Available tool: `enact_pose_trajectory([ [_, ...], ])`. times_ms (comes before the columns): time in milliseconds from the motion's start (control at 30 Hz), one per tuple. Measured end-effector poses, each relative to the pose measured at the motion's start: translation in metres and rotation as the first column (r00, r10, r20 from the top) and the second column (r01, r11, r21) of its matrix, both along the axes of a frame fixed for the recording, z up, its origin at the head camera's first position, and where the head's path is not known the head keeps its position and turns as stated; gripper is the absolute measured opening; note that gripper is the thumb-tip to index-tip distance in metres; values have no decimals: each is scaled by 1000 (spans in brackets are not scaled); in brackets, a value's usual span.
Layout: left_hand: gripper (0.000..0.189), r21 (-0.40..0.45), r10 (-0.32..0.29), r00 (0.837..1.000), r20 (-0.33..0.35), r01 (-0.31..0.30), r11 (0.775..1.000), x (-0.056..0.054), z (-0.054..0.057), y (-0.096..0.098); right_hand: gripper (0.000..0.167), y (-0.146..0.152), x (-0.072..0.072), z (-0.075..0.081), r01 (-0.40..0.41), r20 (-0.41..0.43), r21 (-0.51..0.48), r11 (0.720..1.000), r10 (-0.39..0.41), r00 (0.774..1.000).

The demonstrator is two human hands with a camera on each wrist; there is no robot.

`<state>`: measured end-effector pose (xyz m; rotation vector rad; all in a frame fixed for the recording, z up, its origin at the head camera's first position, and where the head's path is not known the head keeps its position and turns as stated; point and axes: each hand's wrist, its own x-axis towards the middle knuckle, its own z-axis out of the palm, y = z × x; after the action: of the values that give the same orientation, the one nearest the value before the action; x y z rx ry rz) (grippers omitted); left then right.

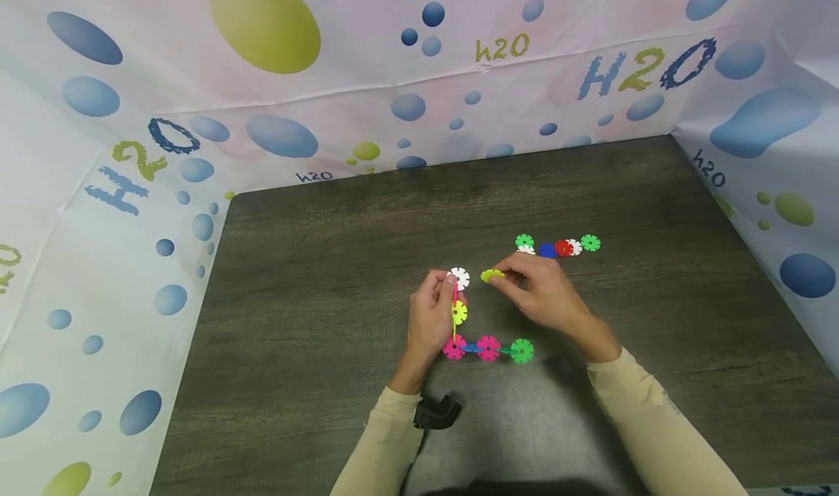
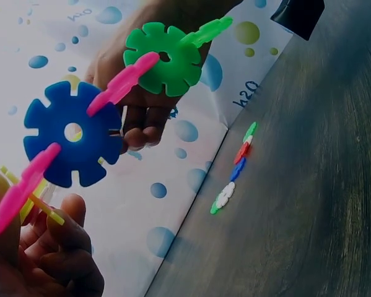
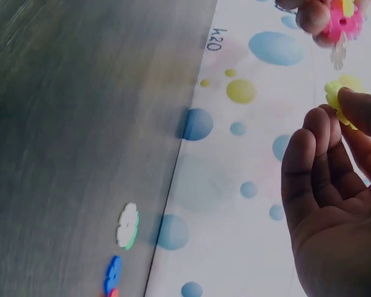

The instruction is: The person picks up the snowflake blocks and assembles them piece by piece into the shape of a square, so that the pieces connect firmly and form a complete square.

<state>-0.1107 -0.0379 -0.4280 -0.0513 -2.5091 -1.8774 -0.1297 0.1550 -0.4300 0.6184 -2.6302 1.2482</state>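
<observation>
Currently, left hand: pinching a chain of notched discs between thumb and fingers, close to the chain's far end.
Right hand: pinching a single yellow disc between thumb and forefinger, its other fingers lying side by side.
Yellow disc's place: hovering just right of the chain's white disc, a gap showing between the two.
Chain's shape: running from the white disc toward the near side through pink and yellow pieces, then turning right through pink, blue, pink and green ones, ending at a green disc.
Row of discs: lying farther right, beyond the right hand, showing green, white, blue, red, white and green, some overlapping.
Surface: stretching out in dark wood grain.
Backdrop: rising around the far, left and right sides, carrying blue and green spots and "H2O" lettering.
Sleeves: covering both forearms in beige.
</observation>
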Motion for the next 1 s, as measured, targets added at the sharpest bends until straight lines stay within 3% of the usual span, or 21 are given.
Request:
enact_pose_trajectory([
  [100,19,0,-4,1000,0,4,1000,-4,-14,0,10,-5,1,0,-29,-73,-8,1000,28,997],
  [167,19,9,-12,1000,-6,12,1000,-4,-17,0,11,-7,1,0,-40,-101,-13,999,39,994],
  [367,22,21,-30,999,-44,31,999,-3,-20,2,13,-12,0,-2,-56,-222,14,998,58,973],
  [600,24,-20,17,999,-46,-18,1000,-2,-21,7,14,-17,3,-2,-35,-378,77,996,62,924],
  [833,23,1,29,998,46,-29,1000,-1,-20,9,13,-20,4,-7,-6,-392,63,998,30,919],
  [1000,24,-31,26,998,53,-24,999,1,-21,11,7,-21,6,-10,7,-391,65,998,19,920],
])
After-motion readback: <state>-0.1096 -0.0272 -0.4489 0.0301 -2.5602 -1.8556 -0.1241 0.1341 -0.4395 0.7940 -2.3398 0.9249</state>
